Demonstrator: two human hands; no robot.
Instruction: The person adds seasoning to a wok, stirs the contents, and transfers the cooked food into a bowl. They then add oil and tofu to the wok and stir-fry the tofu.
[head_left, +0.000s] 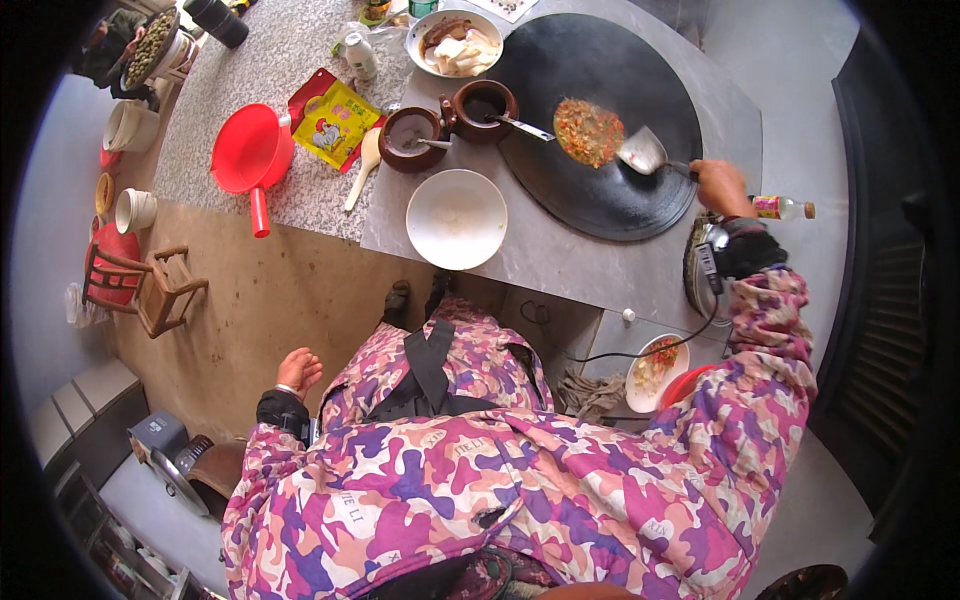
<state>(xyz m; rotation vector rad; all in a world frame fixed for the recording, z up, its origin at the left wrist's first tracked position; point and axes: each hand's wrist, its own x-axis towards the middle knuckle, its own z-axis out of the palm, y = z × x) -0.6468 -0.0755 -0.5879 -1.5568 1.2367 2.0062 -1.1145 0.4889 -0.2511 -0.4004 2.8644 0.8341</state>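
My right hand [724,187] is wrapped round the dark handle of a metal spatula [643,151]. The spatula's blade rests in a large black wok [560,80], at the right edge of a chopped red and green mixture [590,130]. Down beside my body hangs my left hand [300,371], with nothing in it and its fingers loosely bent and apart. Left of the wok stand two brown pots [405,160], each with a spoon in it, and a white bowl [457,222] with a little residue inside.
A white bowl of pale pieces [462,52] stands at the wok's upper left. Farther left are a red ladle [250,150], a yellow packet [338,122] and a cream spoon [366,165]. A bottle [783,208] lies beyond my right wrist; a bowl of chopped food [655,372] sits lower down.
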